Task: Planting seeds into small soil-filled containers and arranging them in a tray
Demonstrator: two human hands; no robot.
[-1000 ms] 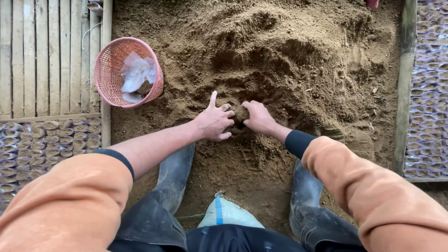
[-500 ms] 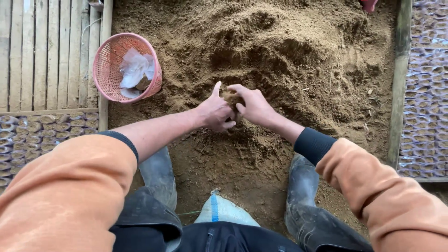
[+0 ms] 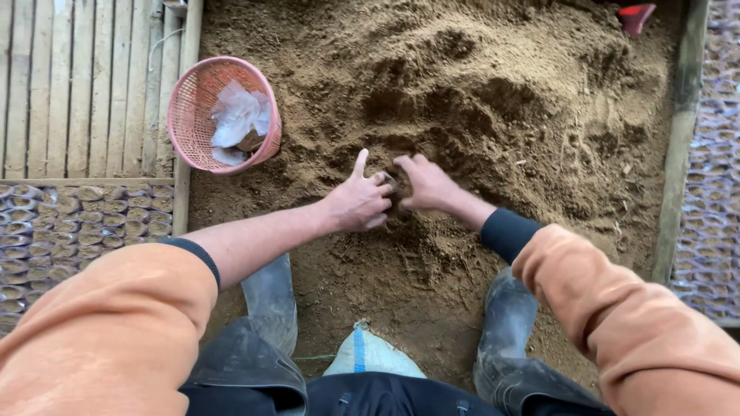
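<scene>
Both hands meet over a heap of brown soil (image 3: 493,100). My left hand (image 3: 357,202) curls around a small soil-filled bag (image 3: 388,183), thumb raised. My right hand (image 3: 425,183) presses against the same small bag from the right, fingers bent over its top. The bag is mostly hidden between the two hands. Orange sleeves cover both arms.
A pink plastic basket (image 3: 193,115) with crumpled clear bags stands at the left edge of the soil. Rows of filled small bags (image 3: 69,223) lie left, more at right (image 3: 713,192). Wooden boards (image 3: 682,139) frame the soil. Rubber boots (image 3: 270,300) and a white sack (image 3: 370,354) are below.
Both hands lifted slightly out of the soil and drew together around the small bag. The view shifted a little.
</scene>
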